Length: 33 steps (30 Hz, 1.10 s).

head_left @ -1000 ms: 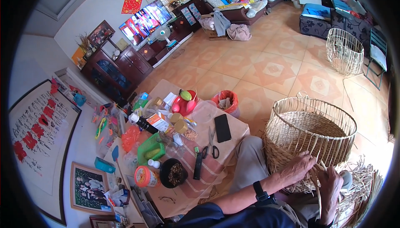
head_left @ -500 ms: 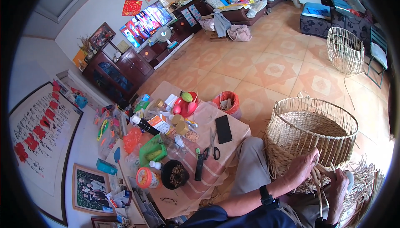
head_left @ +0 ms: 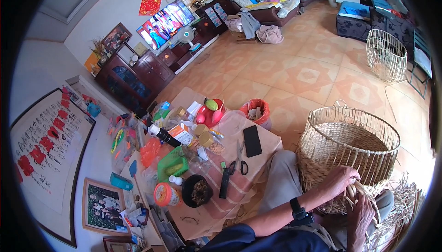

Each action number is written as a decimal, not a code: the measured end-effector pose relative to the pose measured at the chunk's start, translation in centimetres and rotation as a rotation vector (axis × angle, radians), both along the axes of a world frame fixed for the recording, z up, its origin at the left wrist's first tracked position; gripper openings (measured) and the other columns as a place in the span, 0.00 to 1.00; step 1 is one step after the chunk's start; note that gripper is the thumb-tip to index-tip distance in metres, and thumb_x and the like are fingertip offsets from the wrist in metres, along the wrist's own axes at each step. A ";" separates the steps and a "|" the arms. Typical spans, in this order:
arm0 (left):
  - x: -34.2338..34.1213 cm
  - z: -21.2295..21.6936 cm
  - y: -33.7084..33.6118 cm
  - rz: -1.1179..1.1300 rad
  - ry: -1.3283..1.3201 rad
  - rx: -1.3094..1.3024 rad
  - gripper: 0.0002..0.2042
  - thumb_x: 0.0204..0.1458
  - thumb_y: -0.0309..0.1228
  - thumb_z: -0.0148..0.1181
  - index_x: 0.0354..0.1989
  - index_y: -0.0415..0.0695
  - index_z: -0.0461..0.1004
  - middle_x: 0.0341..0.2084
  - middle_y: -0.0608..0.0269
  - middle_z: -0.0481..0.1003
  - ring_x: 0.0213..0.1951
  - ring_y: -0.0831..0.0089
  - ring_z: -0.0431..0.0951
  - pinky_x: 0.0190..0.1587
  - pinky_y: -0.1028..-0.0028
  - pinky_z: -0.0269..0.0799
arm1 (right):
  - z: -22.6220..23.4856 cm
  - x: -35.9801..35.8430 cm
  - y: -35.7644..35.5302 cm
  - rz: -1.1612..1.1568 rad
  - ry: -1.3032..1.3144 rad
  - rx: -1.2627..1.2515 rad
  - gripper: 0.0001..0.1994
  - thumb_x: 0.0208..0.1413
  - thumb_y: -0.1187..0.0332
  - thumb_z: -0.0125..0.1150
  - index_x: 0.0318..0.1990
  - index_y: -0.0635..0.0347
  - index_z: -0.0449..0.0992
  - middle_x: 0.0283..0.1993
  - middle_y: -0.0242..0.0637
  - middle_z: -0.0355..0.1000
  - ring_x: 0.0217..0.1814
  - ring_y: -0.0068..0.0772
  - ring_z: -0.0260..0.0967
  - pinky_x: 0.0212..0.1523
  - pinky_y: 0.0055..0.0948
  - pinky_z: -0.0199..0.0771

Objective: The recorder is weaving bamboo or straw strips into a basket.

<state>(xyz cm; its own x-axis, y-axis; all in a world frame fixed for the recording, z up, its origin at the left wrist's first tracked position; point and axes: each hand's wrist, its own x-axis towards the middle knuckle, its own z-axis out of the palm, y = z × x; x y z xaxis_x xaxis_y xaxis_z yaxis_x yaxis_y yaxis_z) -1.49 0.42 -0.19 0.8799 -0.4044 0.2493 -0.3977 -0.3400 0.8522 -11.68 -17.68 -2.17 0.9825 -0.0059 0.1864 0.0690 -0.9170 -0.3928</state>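
Note:
A large woven straw basket (head_left: 322, 160) with an unfinished wire-ribbed upper part stands against my knee at the right. My left hand (head_left: 340, 179), with a black watch on its wrist, presses against the basket's lower wall and pinches pale straw strands (head_left: 368, 196). Just below it, my right hand (head_left: 360, 217) grips the same strands, which curve from the basket wall down between the two hands. The basket's base is hidden behind my hands and leg.
Loose straw (head_left: 405, 201) lies on the floor by the basket. On my left, a low clothed table (head_left: 271, 144) holds a black phone (head_left: 252, 140), scissors (head_left: 240, 162), a remote (head_left: 224, 183), a dark bowl (head_left: 197, 191) and jars. An orange bin (head_left: 258, 110) stands behind it, and a bare wire basket frame (head_left: 386, 54) farther back.
My left hand has crept right and slightly up along the basket wall. My right hand has taken hold of the strands and stayed below it; the basket has barely moved.

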 end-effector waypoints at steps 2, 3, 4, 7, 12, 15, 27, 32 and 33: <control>0.3 0.1 0.2 -0.025 -0.071 -0.010 0.06 0.55 0.23 0.64 0.39 0.37 0.81 0.30 0.46 0.81 0.35 0.52 0.83 0.39 0.59 0.76 | -2.3 0.3 -1.5 -0.019 0.187 -0.037 0.14 0.47 0.69 0.71 0.39 0.60 0.74 0.35 0.48 0.74 0.38 0.57 0.74 0.37 0.52 0.72; 0.5 0.3 0.3 -0.025 -0.072 -0.012 0.06 0.55 0.23 0.64 0.39 0.37 0.81 0.30 0.46 0.81 0.35 0.52 0.83 0.39 0.59 0.76 | -2.3 0.3 -1.8 -0.019 0.186 -0.038 0.14 0.47 0.69 0.71 0.39 0.60 0.74 0.35 0.48 0.74 0.38 0.57 0.74 0.37 0.52 0.72; 0.7 0.4 0.5 -0.043 -0.025 -0.001 0.05 0.54 0.23 0.64 0.39 0.37 0.81 0.29 0.46 0.81 0.33 0.52 0.83 0.38 0.59 0.76 | -2.1 0.2 -2.2 0.046 0.240 -0.028 0.10 0.49 0.71 0.66 0.38 0.60 0.73 0.34 0.49 0.72 0.36 0.57 0.74 0.34 0.52 0.71; 0.9 0.4 0.6 -0.066 0.006 -0.009 0.05 0.53 0.22 0.66 0.38 0.38 0.81 0.27 0.47 0.81 0.32 0.54 0.84 0.36 0.61 0.77 | -1.0 0.7 -0.4 0.139 -0.070 0.076 0.05 0.52 0.74 0.61 0.35 0.60 0.71 0.33 0.49 0.71 0.34 0.56 0.74 0.30 0.51 0.70; 1.0 0.5 0.8 -0.061 0.067 0.002 0.06 0.52 0.22 0.66 0.38 0.38 0.81 0.28 0.47 0.81 0.33 0.55 0.85 0.37 0.62 0.77 | -0.5 1.0 -0.3 0.146 -0.044 0.073 0.07 0.52 0.71 0.65 0.35 0.62 0.73 0.32 0.50 0.70 0.31 0.57 0.71 0.30 0.50 0.68; 0.8 0.8 1.0 -0.048 0.063 -0.004 0.06 0.52 0.23 0.66 0.38 0.37 0.81 0.28 0.47 0.81 0.33 0.54 0.84 0.38 0.62 0.77 | 0.1 -0.7 -2.1 0.161 0.446 0.705 0.07 0.59 0.70 0.63 0.37 0.64 0.73 0.23 0.31 0.67 0.23 0.25 0.64 0.26 0.31 0.66; 1.5 3.2 3.6 -0.284 0.046 0.286 0.16 0.58 0.20 0.51 0.52 0.41 0.79 0.41 0.42 0.81 0.45 0.48 0.83 0.48 0.57 0.78 | 9.1 2.8 -3.3 -0.022 0.687 1.916 0.12 0.71 0.65 0.56 0.52 0.65 0.74 0.22 0.23 0.62 0.20 0.15 0.58 0.20 0.19 0.59; 0.5 4.4 1.7 -0.249 0.114 0.325 0.13 0.57 0.25 0.62 0.49 0.38 0.79 0.39 0.45 0.82 0.44 0.48 0.83 0.47 0.58 0.78 | 11.2 3.1 -4.3 0.007 0.600 1.915 0.15 0.71 0.61 0.55 0.52 0.66 0.74 0.21 0.23 0.61 0.17 0.14 0.55 0.17 0.17 0.55; 0.0 4.0 1.5 -0.184 0.089 0.299 0.12 0.56 0.27 0.65 0.48 0.38 0.79 0.38 0.48 0.82 0.42 0.50 0.83 0.46 0.59 0.78 | 12.2 2.9 -4.5 -0.010 0.544 1.851 0.16 0.71 0.60 0.56 0.52 0.67 0.75 0.21 0.23 0.61 0.16 0.14 0.54 0.16 0.17 0.55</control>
